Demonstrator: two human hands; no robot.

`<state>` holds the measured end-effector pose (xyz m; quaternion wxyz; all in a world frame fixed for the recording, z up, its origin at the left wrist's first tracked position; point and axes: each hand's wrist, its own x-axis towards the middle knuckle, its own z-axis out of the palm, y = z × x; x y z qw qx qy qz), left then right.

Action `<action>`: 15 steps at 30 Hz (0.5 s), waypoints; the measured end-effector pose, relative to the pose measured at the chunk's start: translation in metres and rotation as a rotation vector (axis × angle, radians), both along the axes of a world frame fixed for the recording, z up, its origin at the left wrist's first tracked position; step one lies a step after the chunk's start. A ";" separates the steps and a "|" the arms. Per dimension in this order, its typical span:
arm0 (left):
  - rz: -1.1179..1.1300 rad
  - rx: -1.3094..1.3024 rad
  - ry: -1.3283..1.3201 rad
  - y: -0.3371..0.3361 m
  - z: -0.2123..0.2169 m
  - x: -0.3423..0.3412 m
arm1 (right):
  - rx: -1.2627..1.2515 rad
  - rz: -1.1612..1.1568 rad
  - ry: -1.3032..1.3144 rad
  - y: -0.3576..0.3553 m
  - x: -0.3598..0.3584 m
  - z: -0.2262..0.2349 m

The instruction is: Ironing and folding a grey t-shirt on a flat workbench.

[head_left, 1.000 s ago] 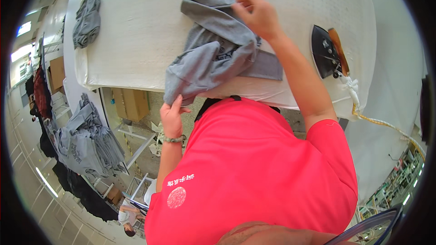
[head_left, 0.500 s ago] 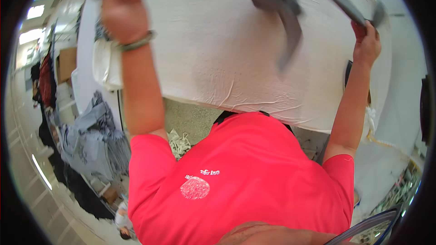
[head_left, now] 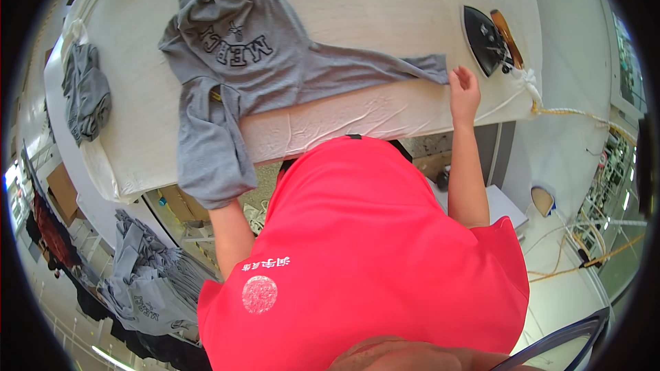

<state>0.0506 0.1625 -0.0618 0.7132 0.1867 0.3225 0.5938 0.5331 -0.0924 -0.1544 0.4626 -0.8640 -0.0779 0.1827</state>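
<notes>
A grey sweatshirt (head_left: pixel 275 72) with dark outlined lettering across its chest lies spread on a white cloth-covered table (head_left: pixel 392 0). One sleeve stretches to the right, and my right hand (head_left: pixel 465 93) is beside its cuff, fingers loosely curled with a gap between them. The other sleeve hangs over the table's near edge. Into that sleeve's end runs my left forearm (head_left: pixel 230 230); the fabric covers the left hand, so its fingers are hidden. Just beyond my right hand rests a black iron (head_left: pixel 485 41) with a brown handle.
A bunched grey garment (head_left: pixel 87 93) sits at the table's left end. More grey garments (head_left: pixel 148 282) hang in a pile at the lower left. From the iron's corner a yellowish cord (head_left: pixel 574 111) runs off to the right. Beneath the table are boxes.
The sweatshirt, a blurred dark shape held up at the far side before, now lies on the table. Both hands have come nearer to me, and the left has gone under the sleeve fabric.
</notes>
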 end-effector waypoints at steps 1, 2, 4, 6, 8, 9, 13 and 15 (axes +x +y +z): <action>-0.032 -0.037 -0.012 0.005 -0.016 -0.021 | -0.079 0.102 -0.131 0.003 0.000 0.005; -0.064 -0.071 -0.026 0.007 -0.032 -0.042 | -0.158 0.203 -0.261 0.006 0.001 0.010; -0.130 -0.137 -0.046 0.026 -0.065 -0.108 | -0.267 0.266 -0.162 0.024 -0.002 0.027; -0.189 -0.198 -0.058 0.029 -0.091 -0.140 | -0.368 0.333 -0.053 0.020 -0.002 0.032; -0.243 -0.247 -0.066 0.029 -0.125 -0.134 | -0.364 0.355 0.003 0.011 0.000 0.024; -0.270 -0.270 -0.069 0.007 -0.137 -0.105 | -0.359 0.365 0.030 0.012 0.003 0.021; -0.217 -0.429 0.306 -0.041 -0.098 -0.013 | -0.380 0.528 0.014 -0.001 0.006 0.025; -0.303 -0.306 0.377 -0.037 -0.097 0.019 | -0.295 0.592 -0.154 0.013 0.003 0.030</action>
